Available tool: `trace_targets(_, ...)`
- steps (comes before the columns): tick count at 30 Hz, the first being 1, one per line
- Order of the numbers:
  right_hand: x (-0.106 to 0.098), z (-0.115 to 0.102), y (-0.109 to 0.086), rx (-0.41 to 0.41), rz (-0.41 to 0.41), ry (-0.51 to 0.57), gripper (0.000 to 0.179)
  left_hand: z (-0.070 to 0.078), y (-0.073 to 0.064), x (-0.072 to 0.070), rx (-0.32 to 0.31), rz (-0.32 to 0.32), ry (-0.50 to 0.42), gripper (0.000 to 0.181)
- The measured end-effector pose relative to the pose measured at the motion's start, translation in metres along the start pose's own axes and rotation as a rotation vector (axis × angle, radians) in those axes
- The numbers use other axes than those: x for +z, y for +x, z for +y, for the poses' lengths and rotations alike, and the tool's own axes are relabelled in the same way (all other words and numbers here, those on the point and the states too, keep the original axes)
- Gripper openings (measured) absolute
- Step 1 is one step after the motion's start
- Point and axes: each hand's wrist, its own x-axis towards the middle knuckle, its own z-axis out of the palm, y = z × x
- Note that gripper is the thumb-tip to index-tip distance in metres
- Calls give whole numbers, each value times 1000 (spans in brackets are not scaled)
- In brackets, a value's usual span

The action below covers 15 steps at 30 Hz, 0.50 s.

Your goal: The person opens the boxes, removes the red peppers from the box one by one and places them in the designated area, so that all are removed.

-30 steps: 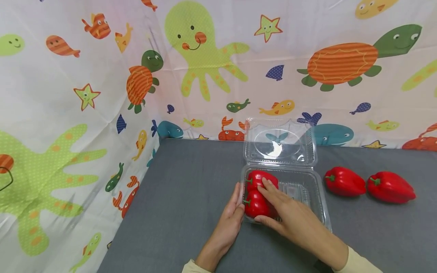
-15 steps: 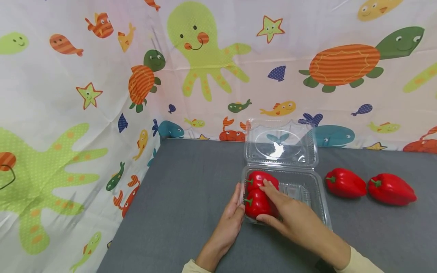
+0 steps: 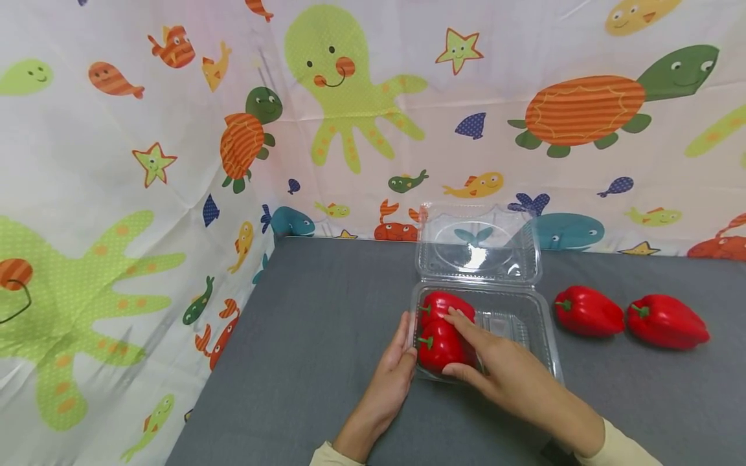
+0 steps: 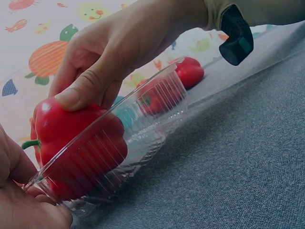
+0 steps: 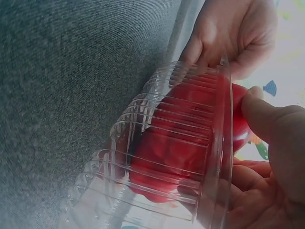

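Over the clear box (image 3: 550,333) my right hand (image 3: 504,369) slants, fingers gripping the near pepper (image 3: 441,353) — left hand (image 3: 384,382) straight-fingered alongside — the raised lid (image 3: 478,262) plain only from the head view.

The work surface is a table (image 3: 326,304) covered with grey cloth, whose woven texture is visible in both wrist views. Directly on it stands a clear plastic box (image 3: 524,314) — its lid (image 3: 478,255) is open and rises at the far side. To the right of the box, two red peppers (image 3: 588,312) lie on their sides, green stems toward the left — whether they touch, I cannot tell.
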Motion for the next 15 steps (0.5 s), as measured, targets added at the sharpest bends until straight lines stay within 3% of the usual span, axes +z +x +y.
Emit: trace_targets(15, -7, 1, 1, 7, -20, 49, 92, 1, -1, 1, 7, -3, 1, 69)
